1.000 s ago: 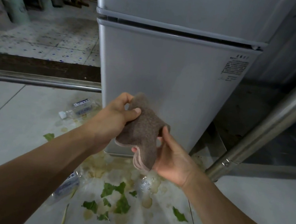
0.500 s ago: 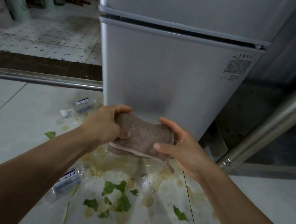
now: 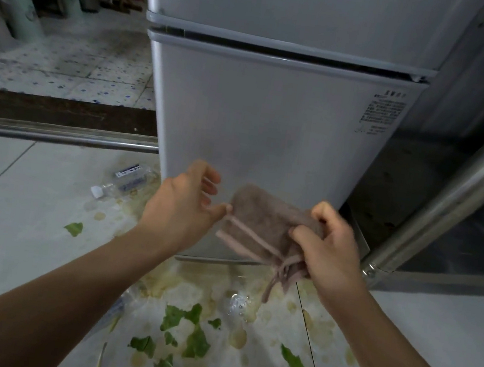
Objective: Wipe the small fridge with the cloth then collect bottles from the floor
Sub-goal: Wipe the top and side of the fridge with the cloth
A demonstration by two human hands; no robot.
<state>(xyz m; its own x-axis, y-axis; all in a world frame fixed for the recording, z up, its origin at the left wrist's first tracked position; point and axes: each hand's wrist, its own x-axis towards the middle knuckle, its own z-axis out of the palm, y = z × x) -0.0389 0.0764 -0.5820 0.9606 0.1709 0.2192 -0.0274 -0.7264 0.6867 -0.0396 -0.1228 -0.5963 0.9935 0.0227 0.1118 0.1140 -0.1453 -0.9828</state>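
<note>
From the head view, the right hand [image 3: 329, 245] grips the folded brown cloth [image 3: 263, 223] bunched at its near end, just before the small fridge [image 3: 273, 119], while the left hand [image 3: 184, 206], fingers spread, touches its far edge; soft, light, likely best held gathered.

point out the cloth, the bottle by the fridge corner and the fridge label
cloth [image 3: 263, 220]: head view, middle of the brown folded face
bottle [image 3: 125, 182]: head view, on its clear body by the blue label
fridge label [image 3: 382, 112]: head view, middle of the printed text block
</note>
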